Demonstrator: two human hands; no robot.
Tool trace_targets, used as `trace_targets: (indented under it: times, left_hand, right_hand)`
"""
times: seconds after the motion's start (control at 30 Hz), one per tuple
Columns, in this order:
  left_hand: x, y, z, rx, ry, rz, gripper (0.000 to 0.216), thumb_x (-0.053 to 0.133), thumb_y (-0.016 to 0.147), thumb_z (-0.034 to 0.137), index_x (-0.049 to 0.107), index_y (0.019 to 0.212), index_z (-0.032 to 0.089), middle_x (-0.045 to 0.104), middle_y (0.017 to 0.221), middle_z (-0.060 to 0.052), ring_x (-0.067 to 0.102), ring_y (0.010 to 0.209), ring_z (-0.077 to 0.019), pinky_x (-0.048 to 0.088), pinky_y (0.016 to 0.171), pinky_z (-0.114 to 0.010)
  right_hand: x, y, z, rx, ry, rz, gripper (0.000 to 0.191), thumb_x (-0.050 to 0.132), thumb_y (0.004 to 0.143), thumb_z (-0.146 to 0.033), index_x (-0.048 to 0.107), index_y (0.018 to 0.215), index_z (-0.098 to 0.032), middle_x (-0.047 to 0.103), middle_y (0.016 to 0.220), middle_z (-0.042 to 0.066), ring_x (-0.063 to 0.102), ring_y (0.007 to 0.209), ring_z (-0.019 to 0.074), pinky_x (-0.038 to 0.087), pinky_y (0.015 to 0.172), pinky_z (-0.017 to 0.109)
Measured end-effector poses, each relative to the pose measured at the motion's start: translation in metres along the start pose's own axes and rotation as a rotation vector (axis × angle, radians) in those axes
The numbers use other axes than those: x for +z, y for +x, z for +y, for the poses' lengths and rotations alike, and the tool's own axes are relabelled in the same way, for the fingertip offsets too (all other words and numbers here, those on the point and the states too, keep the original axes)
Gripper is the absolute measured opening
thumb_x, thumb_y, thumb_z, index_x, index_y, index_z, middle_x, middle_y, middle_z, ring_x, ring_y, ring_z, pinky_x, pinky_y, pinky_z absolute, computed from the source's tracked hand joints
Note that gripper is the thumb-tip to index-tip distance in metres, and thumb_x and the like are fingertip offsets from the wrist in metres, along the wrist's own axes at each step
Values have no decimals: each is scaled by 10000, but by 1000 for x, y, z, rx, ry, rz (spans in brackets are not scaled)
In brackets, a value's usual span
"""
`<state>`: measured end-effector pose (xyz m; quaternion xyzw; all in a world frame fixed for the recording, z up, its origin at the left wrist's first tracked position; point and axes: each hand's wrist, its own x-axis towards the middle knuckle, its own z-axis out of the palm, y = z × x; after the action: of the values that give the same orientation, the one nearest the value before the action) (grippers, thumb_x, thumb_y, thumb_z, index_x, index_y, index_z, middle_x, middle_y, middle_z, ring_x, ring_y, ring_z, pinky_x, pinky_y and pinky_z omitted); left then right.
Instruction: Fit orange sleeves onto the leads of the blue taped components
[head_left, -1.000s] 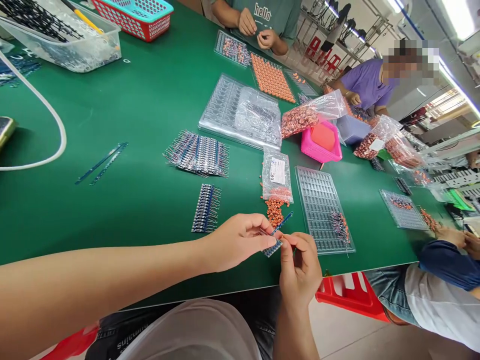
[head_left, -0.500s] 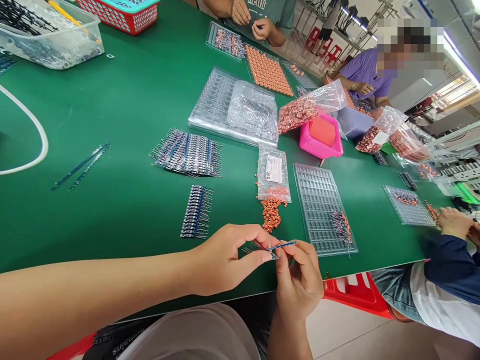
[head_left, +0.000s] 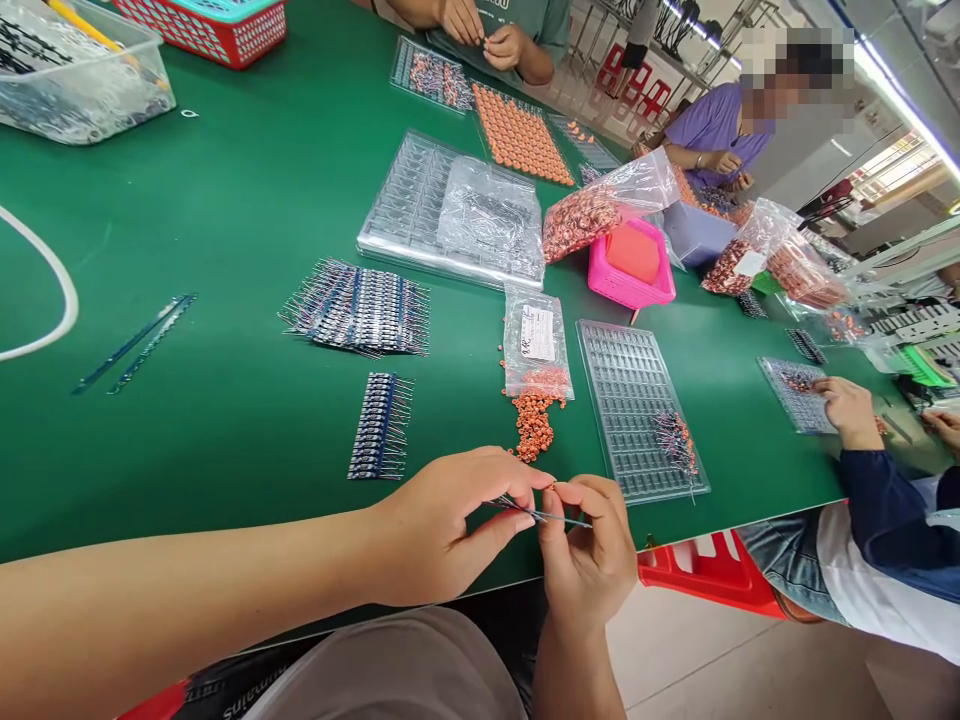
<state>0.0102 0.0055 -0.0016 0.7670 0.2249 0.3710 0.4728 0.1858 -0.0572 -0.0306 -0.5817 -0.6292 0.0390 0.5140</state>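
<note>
My left hand [head_left: 465, 525] pinches a thin strip of small blue circuit boards [head_left: 517, 508] with wire leads, held almost edge-on over the table's front edge. Close against it, my right hand [head_left: 589, 545] has thumb and forefinger together on a tiny orange ring [head_left: 553, 486], and the strip passes by its fingers. The fingertips partly hide both pieces. Beyond my hands lies a pile of orange rings [head_left: 534, 425], spilling from a labelled clear bag [head_left: 537, 335]. To the right, a clear ribbed tray [head_left: 626, 390] carries several wired pieces with orange ends [head_left: 677, 445].
A strip of boards [head_left: 381, 428] and a stack of strips [head_left: 367, 308] lie left of the rings. Farther back are a large clear tray [head_left: 409, 195], a pink basket [head_left: 630, 290] and bags of parts [head_left: 589, 215]. Co-workers sit behind and right; one hand [head_left: 851, 410] reaches over a tray.
The strip between my hands has tipped, now seen nearly edge-on, and an orange bit shows at my fingertips. The right-hand co-worker's hand has moved left over the tray. The view has shifted slightly.
</note>
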Motion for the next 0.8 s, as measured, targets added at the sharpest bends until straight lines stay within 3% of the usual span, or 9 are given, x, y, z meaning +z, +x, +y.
trace_targets:
  times: [0.3,0.8]
  left_hand:
    - [1,0,3,-29,-21,-6,110,545,914,81,598,939,174,755,1040,-134,680,1156,-221,541,976,-361]
    - [-1,2,6,-106,-54,-15,96,542,919,105,595,927,186,765,1064,-109,709,1081,-197,561,922,-315]
  right_hand:
    - [0,0,1,-16,-31,-10,141,661,876,-96,629,936,-219,605,829,13,607,745,151,500,604,283]
    - [0,-3,0,-14,-16,5,184,654,879,-86,654,989,-233,630,855,21,634,734,148,530,578,279]
